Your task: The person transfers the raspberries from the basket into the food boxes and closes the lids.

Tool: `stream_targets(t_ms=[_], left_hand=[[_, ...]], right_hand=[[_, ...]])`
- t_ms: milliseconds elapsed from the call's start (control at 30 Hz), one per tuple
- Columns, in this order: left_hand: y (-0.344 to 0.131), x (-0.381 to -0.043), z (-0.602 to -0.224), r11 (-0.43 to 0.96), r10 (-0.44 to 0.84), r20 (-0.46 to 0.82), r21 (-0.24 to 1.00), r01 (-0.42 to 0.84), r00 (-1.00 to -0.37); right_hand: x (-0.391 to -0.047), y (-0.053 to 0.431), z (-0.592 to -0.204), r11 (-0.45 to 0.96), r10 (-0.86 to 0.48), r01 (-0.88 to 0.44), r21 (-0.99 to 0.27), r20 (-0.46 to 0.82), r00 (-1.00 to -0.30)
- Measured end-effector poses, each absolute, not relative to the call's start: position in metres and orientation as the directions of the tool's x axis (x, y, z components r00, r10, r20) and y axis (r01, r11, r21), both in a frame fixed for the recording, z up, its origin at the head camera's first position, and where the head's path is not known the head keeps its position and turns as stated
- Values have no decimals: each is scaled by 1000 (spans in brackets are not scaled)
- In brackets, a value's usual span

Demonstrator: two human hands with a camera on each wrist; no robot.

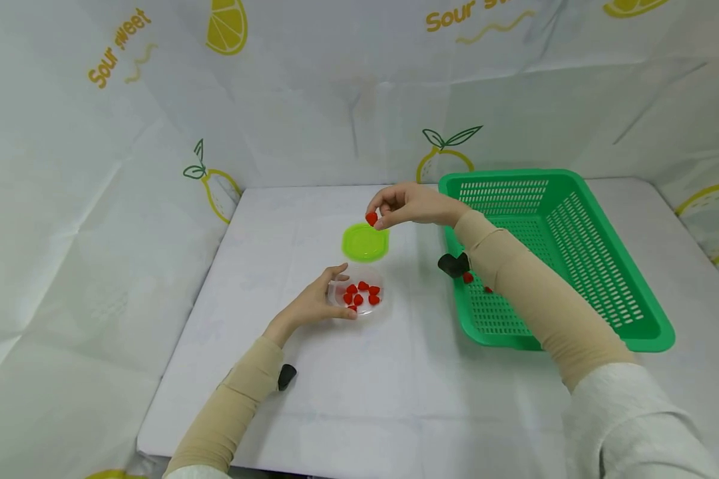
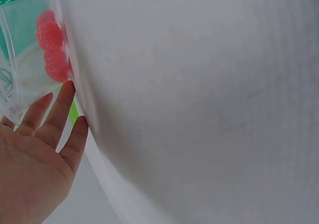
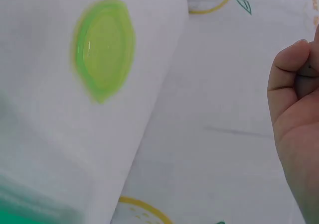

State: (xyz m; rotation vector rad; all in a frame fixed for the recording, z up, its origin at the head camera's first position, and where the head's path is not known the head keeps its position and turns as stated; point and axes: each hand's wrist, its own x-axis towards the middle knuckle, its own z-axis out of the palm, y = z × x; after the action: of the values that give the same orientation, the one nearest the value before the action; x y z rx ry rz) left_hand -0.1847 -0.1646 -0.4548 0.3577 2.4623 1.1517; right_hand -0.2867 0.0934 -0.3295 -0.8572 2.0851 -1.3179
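Observation:
A clear plastic container (image 1: 338, 293) with several red raspberries (image 1: 358, 300) in it stands on the table. My left hand (image 1: 313, 303) holds it from the left, thumb along the near side and fingers at the far side; in the left wrist view, fingertips meet its wall below the raspberries (image 2: 54, 64). Between thumb and fingertips, my right hand (image 1: 410, 205) pinches one red raspberry (image 1: 371, 218) above the bright green lid (image 1: 365, 243). The right wrist view shows the right hand (image 3: 299, 94) at its edge with curled fingers, the raspberry out of sight.
A large green basket (image 1: 620, 266) stands on the right, a few red raspberries (image 1: 468, 277) inside near its left wall. The right forearm passes over it. A patterned white cloth (image 1: 335, 106) hangs behind the white table (image 1: 359, 399).

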Motion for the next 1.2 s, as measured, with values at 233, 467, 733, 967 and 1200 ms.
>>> stream_targets(t_ms=[233, 467, 733, 967, 1200], left_hand=[[-165, -186, -455, 626, 392, -239, 777, 68, -888], [-167, -186, -457, 613, 402, -235, 787, 69, -885], [-168, -186, -457, 608, 406, -231, 791, 72, -884], [-168, -185, -456, 602, 401, -244, 797, 53, -883], [-168, -185, -457, 604, 403, -236, 795, 63, -884]], right_hand=[[-290, 66, -343, 306, -785, -260, -916, -88, -613], [-288, 49, -359, 330, -825, -258, -908, -144, -546], [-285, 43, -372, 373, -837, -226, -900, -221, -501], [-284, 42, -387, 418, -828, -191, -888, -285, -484], [-288, 46, -401, 473, -808, -188, -861, -338, -483]])
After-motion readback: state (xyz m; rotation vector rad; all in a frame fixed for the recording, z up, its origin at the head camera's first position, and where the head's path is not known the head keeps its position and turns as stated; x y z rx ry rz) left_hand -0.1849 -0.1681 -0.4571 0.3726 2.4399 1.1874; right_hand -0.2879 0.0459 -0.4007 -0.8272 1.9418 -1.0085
